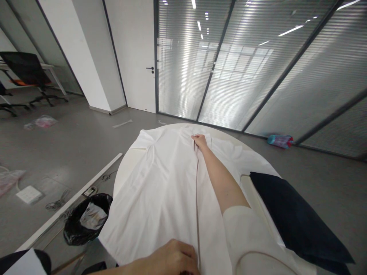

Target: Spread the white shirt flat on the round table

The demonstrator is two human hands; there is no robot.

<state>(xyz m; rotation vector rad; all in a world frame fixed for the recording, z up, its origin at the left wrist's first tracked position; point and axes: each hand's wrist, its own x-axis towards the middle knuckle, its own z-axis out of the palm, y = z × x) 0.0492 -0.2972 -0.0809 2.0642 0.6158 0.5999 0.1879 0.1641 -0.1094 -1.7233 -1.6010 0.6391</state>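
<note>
A white shirt point(169, 187) lies spread over a round white table point(124, 172), its long front opening running from far to near. At the far end of that opening, my right hand point(200, 140) is closed, pinching the cloth edge between thumb and fingers. My left hand point(174, 258) is closed on the shirt's near end, close to the same edge; its fingertips are partly cut off by the bottom of the view. Folded dark navy cloth point(292, 214) rests on the table's right side, beside my right sleeve.
A bin with a black bag point(86, 221) stands left of the table, holding crumpled paper. Cables and a white power strip point(29, 194) lie on the floor. An office chair point(27, 70) is at the far left. A striped bundle point(279, 141) lies by the glass wall.
</note>
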